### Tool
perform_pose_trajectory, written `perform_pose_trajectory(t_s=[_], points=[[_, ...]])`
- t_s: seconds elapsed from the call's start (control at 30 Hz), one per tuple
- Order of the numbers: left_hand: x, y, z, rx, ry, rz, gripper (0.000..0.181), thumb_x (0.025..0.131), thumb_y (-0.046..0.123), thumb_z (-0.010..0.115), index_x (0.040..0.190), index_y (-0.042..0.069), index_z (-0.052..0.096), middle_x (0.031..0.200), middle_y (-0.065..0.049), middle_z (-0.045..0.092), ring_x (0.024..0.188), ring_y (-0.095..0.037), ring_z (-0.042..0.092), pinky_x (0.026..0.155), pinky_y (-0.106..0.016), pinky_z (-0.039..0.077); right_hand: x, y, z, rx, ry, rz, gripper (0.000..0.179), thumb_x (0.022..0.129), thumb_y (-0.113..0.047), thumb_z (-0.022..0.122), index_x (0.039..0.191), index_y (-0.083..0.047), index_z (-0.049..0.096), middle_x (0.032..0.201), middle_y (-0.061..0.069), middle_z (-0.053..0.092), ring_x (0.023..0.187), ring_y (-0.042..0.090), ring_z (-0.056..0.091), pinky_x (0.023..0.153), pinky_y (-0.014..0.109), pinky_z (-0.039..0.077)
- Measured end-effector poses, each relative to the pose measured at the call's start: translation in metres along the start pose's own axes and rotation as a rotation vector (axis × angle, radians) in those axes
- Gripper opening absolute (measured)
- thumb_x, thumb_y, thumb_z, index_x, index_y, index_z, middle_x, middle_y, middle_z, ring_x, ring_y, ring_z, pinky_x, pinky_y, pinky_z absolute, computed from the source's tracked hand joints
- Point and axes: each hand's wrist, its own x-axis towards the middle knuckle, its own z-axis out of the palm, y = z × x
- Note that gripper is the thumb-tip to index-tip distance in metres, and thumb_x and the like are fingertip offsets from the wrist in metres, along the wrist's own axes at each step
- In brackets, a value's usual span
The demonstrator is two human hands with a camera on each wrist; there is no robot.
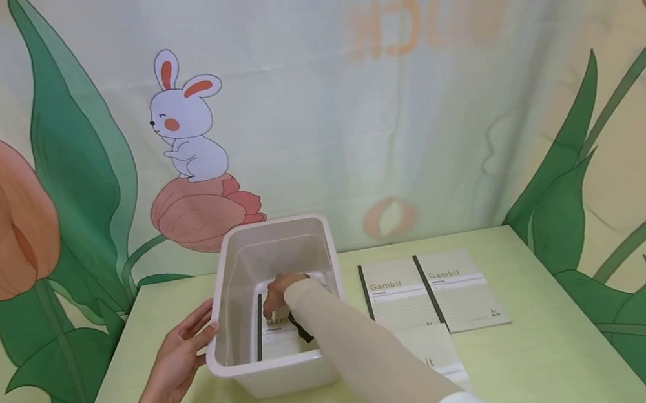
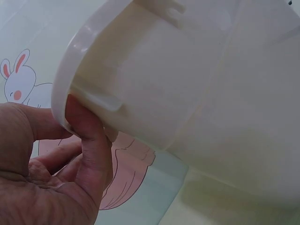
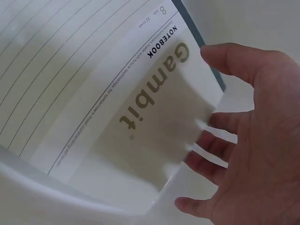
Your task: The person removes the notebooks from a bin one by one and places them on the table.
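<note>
A light grey plastic bin (image 1: 280,365) stands on the table. The left hand (image 1: 182,351) holds its left rim; in the left wrist view, thumb and fingers (image 2: 89,140) pinch the lip. The right hand (image 1: 282,293) is inside the bin, at the top edge of a Gambit notebook (image 1: 281,342) with a dark spine. In the right wrist view the right hand (image 3: 253,136) has its fingers spread and loosely bent along the notebook's (image 3: 140,117) edge, the thumb near the spine. Whether the fingertips reach under the edge is hard to tell.
Right of the bin lie two more Gambit notebooks, one (image 1: 396,292) beside another (image 1: 462,288). A third notebook (image 1: 433,350) in front of them is partly hidden by the right sleeve (image 1: 366,346). A curtain (image 1: 315,118) printed with tulips and a rabbit hangs behind the table (image 1: 547,348).
</note>
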Motion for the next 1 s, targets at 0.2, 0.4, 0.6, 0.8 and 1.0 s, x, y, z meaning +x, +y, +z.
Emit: perform_pose_trajectory(t_s=[0.2,0.4,0.6,0.8,1.0], points=[[0.001,-0.002,0.001,0.002,0.006,-0.001,0.061,0.103,0.024,0.051,0.157,0.022,0.024,0.164,-0.008,0.025,0.143,-0.034,0.036,0.098,-0.042,0.052,0.001,-0.004,-0.001,0.012,0.020,-0.041,0.068,0.075,-0.061,0.069,0.136,-0.037,0.054,0.145,-0.007,0.050,0.133,0.018,0.048,0.109,0.057,0.037],[0.001,-0.002,0.000,-0.003,0.017,0.000,0.061,0.102,0.025,0.052,0.157,0.024,0.025,0.163,-0.007,0.026,0.143,-0.034,0.037,0.099,-0.042,0.052,-0.007,-0.004,-0.007,0.158,-0.011,-0.079,0.081,0.079,-0.062,0.065,0.150,-0.039,0.034,0.149,-0.011,0.049,0.140,0.020,0.043,0.115,0.057,0.029],[-0.001,0.000,0.000,-0.012,0.012,0.005,0.061,0.102,0.025,0.052,0.157,0.023,0.026,0.163,-0.007,0.026,0.142,-0.033,0.037,0.097,-0.040,0.053,-0.005,-0.005,-0.009,0.180,0.015,-0.091,0.079,0.075,-0.065,0.065,0.146,-0.040,0.039,0.142,-0.010,0.055,0.130,0.018,0.051,0.110,0.049,0.035],[-0.001,-0.001,0.000,-0.030,0.010,0.011,0.060,0.102,0.025,0.052,0.156,0.022,0.027,0.162,-0.008,0.028,0.139,-0.030,0.040,0.093,-0.036,0.054,-0.005,-0.007,-0.014,0.147,0.055,-0.139,0.072,0.078,-0.066,0.061,0.140,-0.034,0.043,0.133,-0.004,0.060,0.119,0.017,0.056,0.102,0.046,0.039],[0.000,-0.002,-0.002,-0.025,0.005,0.024,0.062,0.101,0.028,0.055,0.156,0.021,0.028,0.162,-0.009,0.029,0.130,-0.019,0.049,0.091,-0.035,0.054,0.001,-0.009,-0.020,-0.016,0.301,-0.179,0.073,0.078,-0.072,0.059,0.137,-0.033,0.046,0.133,-0.004,0.059,0.127,0.018,0.052,0.103,0.051,0.041]])
